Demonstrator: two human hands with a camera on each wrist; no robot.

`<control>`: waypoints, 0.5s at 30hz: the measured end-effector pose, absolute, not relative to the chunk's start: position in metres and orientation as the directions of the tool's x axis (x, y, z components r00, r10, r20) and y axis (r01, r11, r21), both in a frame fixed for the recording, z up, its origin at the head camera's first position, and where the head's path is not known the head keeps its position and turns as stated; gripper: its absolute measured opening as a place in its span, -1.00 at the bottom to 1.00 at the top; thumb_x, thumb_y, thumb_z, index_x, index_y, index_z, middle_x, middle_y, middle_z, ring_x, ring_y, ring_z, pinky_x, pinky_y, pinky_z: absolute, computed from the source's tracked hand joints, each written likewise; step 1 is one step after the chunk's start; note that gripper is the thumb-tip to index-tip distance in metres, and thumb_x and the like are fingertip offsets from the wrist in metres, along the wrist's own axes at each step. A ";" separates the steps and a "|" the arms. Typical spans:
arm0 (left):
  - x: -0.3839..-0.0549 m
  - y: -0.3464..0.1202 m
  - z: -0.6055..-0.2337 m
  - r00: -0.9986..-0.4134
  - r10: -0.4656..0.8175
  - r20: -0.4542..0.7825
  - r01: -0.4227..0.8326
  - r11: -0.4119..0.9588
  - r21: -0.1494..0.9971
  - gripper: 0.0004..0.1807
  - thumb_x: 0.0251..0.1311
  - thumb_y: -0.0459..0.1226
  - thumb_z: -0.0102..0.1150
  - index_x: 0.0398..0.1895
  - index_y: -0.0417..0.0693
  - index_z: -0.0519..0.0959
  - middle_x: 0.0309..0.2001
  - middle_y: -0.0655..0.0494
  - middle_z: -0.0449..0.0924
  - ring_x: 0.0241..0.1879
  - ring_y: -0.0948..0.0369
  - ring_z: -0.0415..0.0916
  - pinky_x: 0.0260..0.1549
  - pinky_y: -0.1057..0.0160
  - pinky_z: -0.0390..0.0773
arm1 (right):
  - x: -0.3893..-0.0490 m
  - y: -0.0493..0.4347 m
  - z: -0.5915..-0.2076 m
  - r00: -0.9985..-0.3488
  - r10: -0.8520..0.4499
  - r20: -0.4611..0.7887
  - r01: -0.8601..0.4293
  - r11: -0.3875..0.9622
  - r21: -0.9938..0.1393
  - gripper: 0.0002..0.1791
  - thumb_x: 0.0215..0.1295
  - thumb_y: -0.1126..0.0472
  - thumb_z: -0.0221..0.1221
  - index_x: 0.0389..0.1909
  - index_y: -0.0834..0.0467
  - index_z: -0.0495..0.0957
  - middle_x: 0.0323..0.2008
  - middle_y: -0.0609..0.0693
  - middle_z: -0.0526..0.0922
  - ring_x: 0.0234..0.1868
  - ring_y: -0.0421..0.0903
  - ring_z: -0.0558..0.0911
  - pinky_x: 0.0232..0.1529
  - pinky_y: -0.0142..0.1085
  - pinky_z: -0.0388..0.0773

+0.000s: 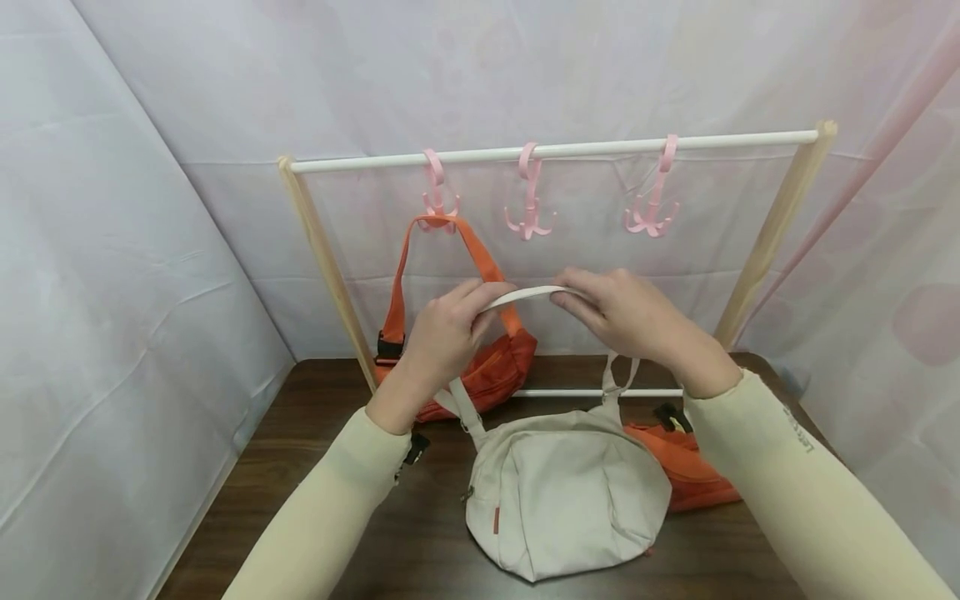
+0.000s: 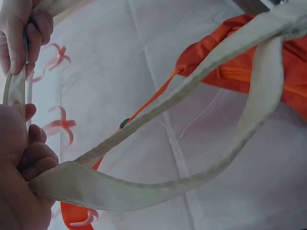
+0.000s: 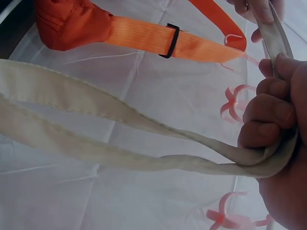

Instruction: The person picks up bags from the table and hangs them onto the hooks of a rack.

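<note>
A cream bag [image 1: 562,492] hangs low over the table, its strap [image 1: 531,292] stretched between both hands. My left hand [image 1: 447,329] grips the strap on one side; in the left wrist view the fingers curl round the strap [image 2: 96,184]. On the other side my right hand [image 1: 626,312] pinches it, and in the right wrist view the strap [image 3: 120,153] runs doubled through that fist. Behind the left hand, an orange bag [image 1: 498,367] hangs by its strap from the left pink hook [image 1: 435,187]. The middle pink hook [image 1: 529,200] is beyond the stretched strap.
A white rail [image 1: 585,150] on wooden posts [image 1: 780,225] stands at the back of the brown table [image 1: 300,442]. The right pink hook [image 1: 656,200] hangs from it. Another orange bag [image 1: 693,475] lies behind the cream bag at right. White curtains [image 1: 112,292] surround the table.
</note>
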State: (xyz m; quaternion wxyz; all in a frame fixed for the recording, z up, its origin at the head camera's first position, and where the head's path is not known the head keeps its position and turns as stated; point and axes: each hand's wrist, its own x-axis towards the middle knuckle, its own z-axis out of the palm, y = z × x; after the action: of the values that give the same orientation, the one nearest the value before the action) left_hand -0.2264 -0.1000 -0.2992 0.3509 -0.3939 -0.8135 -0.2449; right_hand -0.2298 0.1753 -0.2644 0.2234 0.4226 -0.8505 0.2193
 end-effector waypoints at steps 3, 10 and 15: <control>-0.228 -0.100 -0.293 -0.446 0.467 0.763 0.816 0.564 0.131 -0.71 0.49 -0.30 0.30 0.21 -0.01 0.67 -0.16 0.06 0.72 -0.39 0.17 0.55 -0.39 0.20 0.61 | -0.231 0.174 -0.258 -0.531 -0.613 0.584 -0.820 0.546 -0.172 -0.93 0.54 0.23 0.28 -0.06 0.02 0.64 -0.61 -0.20 0.38 -0.67 -0.23 0.28 -0.56 -0.24 0.35; -0.231 -0.104 -0.278 -0.427 0.460 0.778 0.818 0.564 0.116 -0.62 0.49 -0.26 0.30 0.31 -0.02 0.60 0.04 0.00 0.76 -0.19 0.11 0.70 -0.21 0.09 0.72 | -0.235 0.169 -0.242 -0.512 -0.604 0.611 -0.825 0.543 -0.154 -0.95 0.56 0.23 0.25 -0.07 0.05 0.66 -0.59 -0.17 0.42 -0.64 -0.21 0.29 -0.53 -0.23 0.32; -0.236 -0.107 -0.268 -0.399 0.473 0.786 0.820 0.568 0.074 -0.71 0.48 -0.27 0.30 0.20 -0.02 0.66 -0.22 0.07 0.71 -0.38 0.17 0.57 -0.38 0.17 0.62 | -0.238 0.167 -0.234 -0.513 -0.595 0.619 -0.819 0.555 -0.146 -0.97 0.57 0.24 0.24 -0.12 0.07 0.65 -0.62 -0.15 0.37 -0.64 -0.19 0.27 -0.52 -0.21 0.30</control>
State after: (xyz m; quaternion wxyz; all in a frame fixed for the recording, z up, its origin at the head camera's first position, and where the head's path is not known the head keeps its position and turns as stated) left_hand -0.2359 -0.1066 -0.2676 0.3725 -0.4025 -0.8032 -0.2327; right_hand -0.2384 0.1674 -0.2336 0.2596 0.4195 -0.8426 0.2161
